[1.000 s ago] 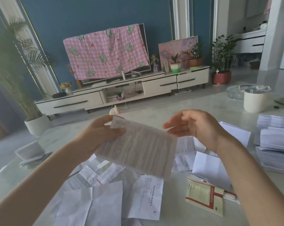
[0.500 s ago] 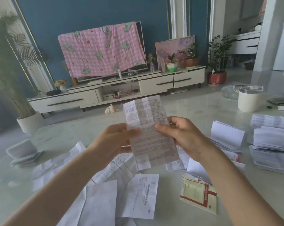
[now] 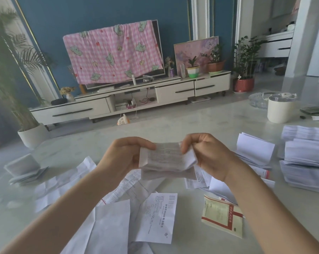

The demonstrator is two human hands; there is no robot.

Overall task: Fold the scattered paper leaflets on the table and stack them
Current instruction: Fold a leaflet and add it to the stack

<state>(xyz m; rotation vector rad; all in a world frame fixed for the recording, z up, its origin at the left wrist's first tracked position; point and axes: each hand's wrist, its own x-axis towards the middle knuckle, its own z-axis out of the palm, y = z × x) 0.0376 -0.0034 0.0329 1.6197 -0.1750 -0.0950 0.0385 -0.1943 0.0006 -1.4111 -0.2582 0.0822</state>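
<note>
A printed paper leaflet [image 3: 167,158] is held above the table, doubled over with its top edge bent down. My left hand [image 3: 125,154] pinches its left edge and my right hand [image 3: 208,154] pinches its right edge. Below them several unfolded leaflets [image 3: 155,217] lie scattered on the pale marble table [image 3: 188,125]. A red and cream leaflet [image 3: 222,216] lies at the front right. Folded leaflets are stacked at the right [image 3: 305,158], with a smaller folded pile [image 3: 254,151] beside them. Another small folded pile [image 3: 24,169] sits at the left.
A cream cylindrical container [image 3: 280,109] and a glass dish [image 3: 256,99] stand at the table's far right. Beyond the table are a TV stand [image 3: 129,101] with a pink cloth over the screen, and potted plants.
The leaflet was held flat, then upright between both hands; now its top half has been folded down and both hands pinch the folded sheet.
</note>
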